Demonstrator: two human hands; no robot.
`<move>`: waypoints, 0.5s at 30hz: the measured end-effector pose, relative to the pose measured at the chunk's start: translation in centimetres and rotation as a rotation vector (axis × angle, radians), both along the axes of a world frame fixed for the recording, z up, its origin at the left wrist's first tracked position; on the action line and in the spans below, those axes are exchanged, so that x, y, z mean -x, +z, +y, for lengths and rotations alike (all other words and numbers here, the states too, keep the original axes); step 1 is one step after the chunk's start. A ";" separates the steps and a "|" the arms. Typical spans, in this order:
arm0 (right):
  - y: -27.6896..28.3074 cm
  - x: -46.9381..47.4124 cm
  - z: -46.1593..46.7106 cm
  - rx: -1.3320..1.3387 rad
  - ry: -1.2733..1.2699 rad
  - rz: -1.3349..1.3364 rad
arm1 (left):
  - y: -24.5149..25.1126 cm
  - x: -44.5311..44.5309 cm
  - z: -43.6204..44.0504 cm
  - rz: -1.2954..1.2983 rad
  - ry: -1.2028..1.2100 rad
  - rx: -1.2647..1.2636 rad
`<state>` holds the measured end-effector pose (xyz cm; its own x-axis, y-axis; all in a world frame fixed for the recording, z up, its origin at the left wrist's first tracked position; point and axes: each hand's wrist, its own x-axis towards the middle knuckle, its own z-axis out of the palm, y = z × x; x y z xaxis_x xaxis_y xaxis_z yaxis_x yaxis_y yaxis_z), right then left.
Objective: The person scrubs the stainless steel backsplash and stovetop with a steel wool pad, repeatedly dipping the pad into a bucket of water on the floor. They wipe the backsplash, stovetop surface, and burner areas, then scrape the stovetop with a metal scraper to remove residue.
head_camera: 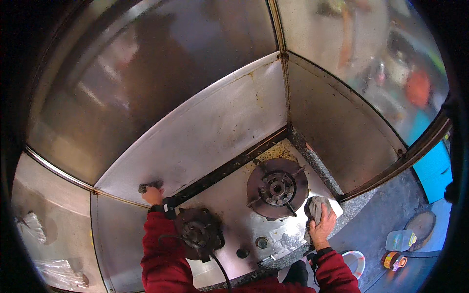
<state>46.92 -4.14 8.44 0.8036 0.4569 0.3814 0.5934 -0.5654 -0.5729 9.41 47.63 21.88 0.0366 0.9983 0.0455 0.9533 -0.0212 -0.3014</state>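
Observation:
My left hand (153, 196) grips a dark scouring pad (147, 185) and presses it to the lower left of the stainless steel back panel (220, 124). At the right edge of the steel stove top (236, 216), my right hand (324, 225) holds a bunched grey cloth (318, 207). Just left of that cloth sits a round gas burner (277, 188) with brown metal supports. The second burner (196, 232) is partly covered by my left sleeve. Brown and yellow grime (280, 151) lies behind the right burner.
A steel side panel (337, 128) rises on the right. On the floor at right are a clear plastic bottle (398, 240), an orange-labelled container (392, 260) and a white-rimmed round object (355, 262). Clear plastic bags (60, 273) hang or lie at far left. A black cable (221, 269) crosses the stove front.

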 end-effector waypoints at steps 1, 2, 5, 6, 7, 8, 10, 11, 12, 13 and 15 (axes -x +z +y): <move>0.0 0.1 0.0 0.004 -0.004 0.017 | 0.4 -1.8 -0.7 -0.677 0.033 -0.088; 0.0 0.1 0.0 0.005 -0.006 0.032 | 0.7 -4.7 -1.8 -1.496 0.022 -0.193; 0.0 0.2 0.1 0.005 -0.007 0.018 | 3.6 -15.7 -4.9 -2.110 -0.197 -0.145; 0.0 0.2 0.1 0.002 -0.001 0.023 | 4.8 -19.4 -5.6 -2.109 -0.388 -0.076; 0.0 0.2 0.1 -0.001 -0.002 0.025 | 6.4 -21.0 -5.4 -2.141 -0.198 -0.046; 0.0 0.2 0.0 0.011 -0.006 0.028 | 7.2 -22.1 -5.3 -2.185 -0.137 -0.011; 0.1 0.2 0.0 0.009 -0.003 0.023 | 7.9 -20.9 -4.6 -2.153 -0.042 0.112; 0.2 0.1 0.0 0.006 -0.014 0.026 | 7.3 -18.8 -4.1 -2.083 0.087 0.085; 0.3 0.1 0.0 0.005 -0.008 0.023 | 6.5 -15.5 -3.7 -2.154 0.087 0.097; 0.3 0.1 0.0 0.005 -0.006 0.023 | 5.5 -12.0 -3.3 -2.084 0.137 0.003; 0.4 0.0 0.1 -0.001 -0.011 0.006 | 4.4 -5.2 -2.6 -2.027 0.244 -0.064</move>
